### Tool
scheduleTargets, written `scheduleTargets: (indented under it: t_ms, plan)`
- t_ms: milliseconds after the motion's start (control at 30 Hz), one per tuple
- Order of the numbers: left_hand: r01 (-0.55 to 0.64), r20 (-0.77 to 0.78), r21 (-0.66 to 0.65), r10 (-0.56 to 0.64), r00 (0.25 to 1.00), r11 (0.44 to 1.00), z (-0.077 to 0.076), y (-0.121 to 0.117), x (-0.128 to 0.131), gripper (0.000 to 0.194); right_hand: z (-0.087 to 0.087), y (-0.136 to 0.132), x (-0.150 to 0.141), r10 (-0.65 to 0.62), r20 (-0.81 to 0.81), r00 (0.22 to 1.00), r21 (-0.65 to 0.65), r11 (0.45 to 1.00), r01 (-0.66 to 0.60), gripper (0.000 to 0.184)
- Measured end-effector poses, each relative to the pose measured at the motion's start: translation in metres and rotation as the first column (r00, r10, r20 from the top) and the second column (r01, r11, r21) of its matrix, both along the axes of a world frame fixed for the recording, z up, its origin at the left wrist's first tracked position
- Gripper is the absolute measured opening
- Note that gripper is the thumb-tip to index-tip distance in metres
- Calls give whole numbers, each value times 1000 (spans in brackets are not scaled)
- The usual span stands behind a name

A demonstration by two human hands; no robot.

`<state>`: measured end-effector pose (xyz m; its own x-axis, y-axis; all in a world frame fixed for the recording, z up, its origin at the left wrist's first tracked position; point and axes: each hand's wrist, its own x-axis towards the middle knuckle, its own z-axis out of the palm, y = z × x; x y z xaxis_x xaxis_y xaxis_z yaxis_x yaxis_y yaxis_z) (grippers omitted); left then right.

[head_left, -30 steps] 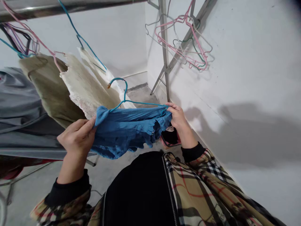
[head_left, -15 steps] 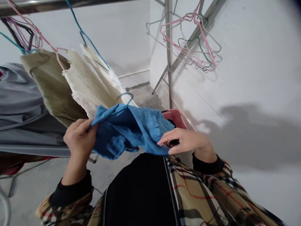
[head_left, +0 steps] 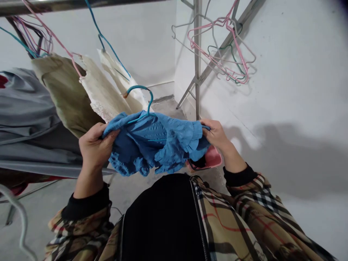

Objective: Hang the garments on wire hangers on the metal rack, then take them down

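Observation:
A blue garment (head_left: 174, 139) with ruffled, eyelet edges is stretched between my hands. A blue wire hanger (head_left: 150, 99) is inside it, its hook standing up above the neckline. My left hand (head_left: 96, 146) is closed on the garment's left shoulder, pinching cloth between thumb and fingers. On the other side my right hand (head_left: 216, 134) is closed round the right shoulder, where a short end of the blue hanger seems to show at the fingers. The garment's lower part hangs loosely in front of my body.
A metal rail (head_left: 67, 7) crosses the top left, bearing a cream garment (head_left: 102, 85), an olive garment (head_left: 65, 90) and grey cloth (head_left: 24, 105). Spare hangers (head_left: 217, 54) hang on a metal frame (head_left: 198, 65) by the white wall. A pink basket (head_left: 213, 157) sits on the floor below.
My right hand has gone from open beside the cloth to closed on its right shoulder, moving up. The garment is now spread wider, and the hanger's hook stands higher.

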<state>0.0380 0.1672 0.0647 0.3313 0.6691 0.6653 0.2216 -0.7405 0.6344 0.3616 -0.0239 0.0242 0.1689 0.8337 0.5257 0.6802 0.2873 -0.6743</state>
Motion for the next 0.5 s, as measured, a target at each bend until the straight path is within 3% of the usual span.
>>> scheduleTargets:
  t_ms: [133, 267, 333, 433, 500]
  plan:
    - [-47, -54, 148, 55, 997, 988, -6, 4, -1, 7, 12, -4, 4, -79, 108, 991, 102, 992, 68, 25]
    - [-121, -170, 323, 184, 968, 938, -16, 8, -5, 12, 36, -20, -8, -160, 135, 978, 172, 976, 136, 16]
    - [-130, -196, 365, 213, 957, 922, -19, 6, -5, 13, 48, -31, -18, -123, 134, 983, 214, 973, 92, 11]
    - [-107, -152, 288, 156, 976, 952, -18, -2, 0, 14, 56, -42, -26, 19, 144, 989, 185, 982, -46, 24]
    - [-73, -90, 180, 90, 992, 981, -15, -8, 4, 14, 55, -45, -24, -19, 183, 983, 103, 995, 0, 40]
